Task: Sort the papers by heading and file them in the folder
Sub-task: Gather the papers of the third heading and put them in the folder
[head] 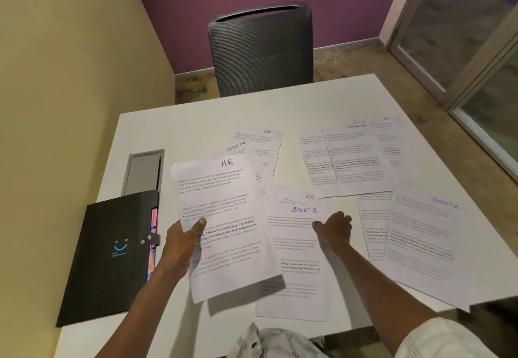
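One white table [196, 110] is strewn with printed papers headed HR or SPORTS. A black folder [112, 254] lies closed just left of the left hand [179, 248], by whose thumb and fingers an HR sheet [224, 217] is pinched and lifted. A SPORTS sheet [297, 245] is touched by the loosely curled fingers of the right hand [335, 230].

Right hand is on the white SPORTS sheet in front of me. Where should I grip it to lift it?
Judging by the overlap, take the white SPORTS sheet at its right edge, coming from the right where the right hand already rests. Its left side lies under the white HR sheet held by the left hand, so slide it rightwards on the white table, then pinch the edge.
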The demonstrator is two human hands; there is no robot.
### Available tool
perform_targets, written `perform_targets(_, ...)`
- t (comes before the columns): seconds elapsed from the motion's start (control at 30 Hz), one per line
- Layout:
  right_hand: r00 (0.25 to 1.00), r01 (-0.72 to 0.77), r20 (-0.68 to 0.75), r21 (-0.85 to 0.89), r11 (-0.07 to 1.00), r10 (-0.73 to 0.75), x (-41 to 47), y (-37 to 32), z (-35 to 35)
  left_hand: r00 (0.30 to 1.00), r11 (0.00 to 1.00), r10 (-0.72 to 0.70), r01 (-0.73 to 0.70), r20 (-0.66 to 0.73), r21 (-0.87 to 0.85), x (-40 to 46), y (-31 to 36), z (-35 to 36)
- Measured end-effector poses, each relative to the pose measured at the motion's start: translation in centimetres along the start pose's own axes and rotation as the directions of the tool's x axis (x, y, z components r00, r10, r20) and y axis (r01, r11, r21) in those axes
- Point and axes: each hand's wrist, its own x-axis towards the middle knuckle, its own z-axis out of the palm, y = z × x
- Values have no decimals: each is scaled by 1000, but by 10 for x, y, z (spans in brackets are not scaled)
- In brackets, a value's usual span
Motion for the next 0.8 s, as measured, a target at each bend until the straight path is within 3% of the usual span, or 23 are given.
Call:
perform_targets(0.5,984,166,88,-127,978,-155,32,-17,5,999,1000,26,-26,39,14,-15,-1,35)
perform_targets(0.67,984,133,85,260,957,-160,28,-14,8,998,999,52,-53,34,10,-17,5,32)
perform_targets(0.8,987,129,30,414,901,-155,20,-27,-5,996,996,83,-83,18,22,-19,11,27)
